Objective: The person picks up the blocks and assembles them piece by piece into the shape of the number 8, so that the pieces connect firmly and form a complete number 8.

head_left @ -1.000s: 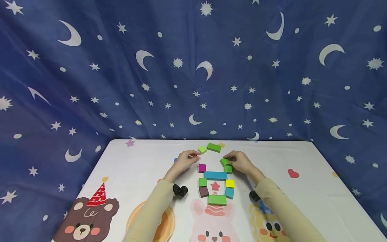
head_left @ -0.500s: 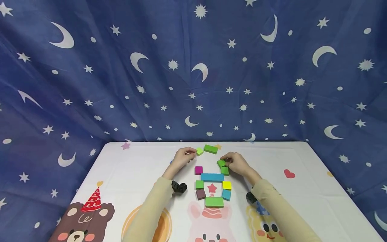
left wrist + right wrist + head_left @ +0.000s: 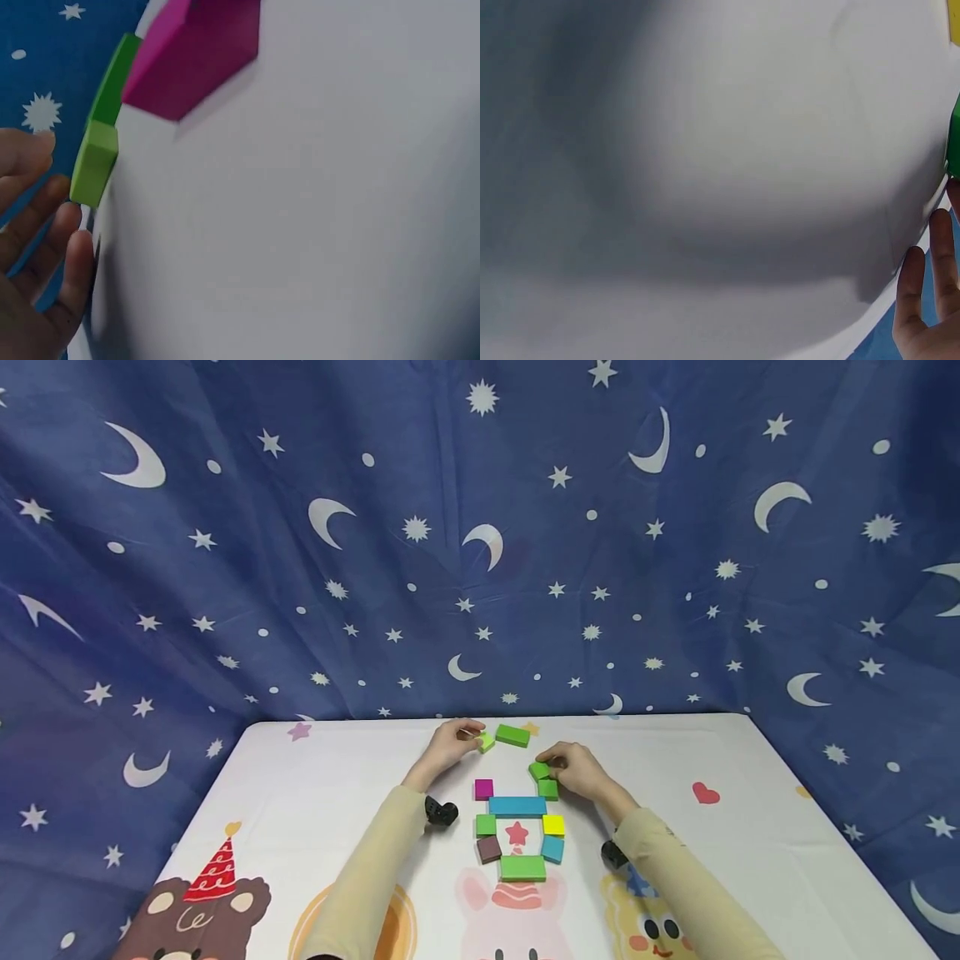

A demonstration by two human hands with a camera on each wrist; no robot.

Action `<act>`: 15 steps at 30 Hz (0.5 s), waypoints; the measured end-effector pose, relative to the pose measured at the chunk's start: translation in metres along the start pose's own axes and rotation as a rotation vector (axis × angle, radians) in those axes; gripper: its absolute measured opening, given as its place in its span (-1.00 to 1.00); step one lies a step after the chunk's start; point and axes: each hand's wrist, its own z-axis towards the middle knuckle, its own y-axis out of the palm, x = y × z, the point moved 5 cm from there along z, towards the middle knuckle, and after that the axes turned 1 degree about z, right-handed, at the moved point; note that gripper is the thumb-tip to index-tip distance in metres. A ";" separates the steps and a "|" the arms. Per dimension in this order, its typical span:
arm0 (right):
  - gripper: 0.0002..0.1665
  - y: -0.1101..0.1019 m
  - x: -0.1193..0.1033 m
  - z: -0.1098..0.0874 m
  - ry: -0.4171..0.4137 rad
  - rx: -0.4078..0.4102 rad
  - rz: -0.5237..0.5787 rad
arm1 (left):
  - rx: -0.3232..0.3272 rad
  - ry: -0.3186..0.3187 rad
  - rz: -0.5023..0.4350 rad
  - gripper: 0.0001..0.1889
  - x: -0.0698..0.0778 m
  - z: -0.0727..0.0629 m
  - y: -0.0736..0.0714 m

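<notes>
My left hand (image 3: 452,742) is at the light green block (image 3: 487,742) at the table's far side, thumb and fingers loosely bent at its left end. In the left wrist view, a gap shows between the thumb (image 3: 34,150) and that block. My right hand (image 3: 577,768) pinches a green block (image 3: 538,771) that sits angled above another green block (image 3: 548,790). Only part of the right hand's fingers and a sliver of green block (image 3: 954,142) show in the right wrist view.
A longer green block (image 3: 513,736) adjoins the light green one. Nearer lie a magenta block (image 3: 483,789), a long blue block (image 3: 517,807), a yellow block (image 3: 553,825), a brown block (image 3: 488,849) and a wide green block (image 3: 522,868). A starry blue curtain (image 3: 420,593) hangs behind the table (image 3: 660,760).
My left hand has moved right and away from me, up to the light green block. The right hand stays at its green block. The head view has tilted up and turned right slightly.
</notes>
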 end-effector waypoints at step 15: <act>-0.56 -0.001 -0.001 -0.001 0.016 0.005 0.012 | -0.133 0.022 0.110 -0.57 -0.006 0.010 0.008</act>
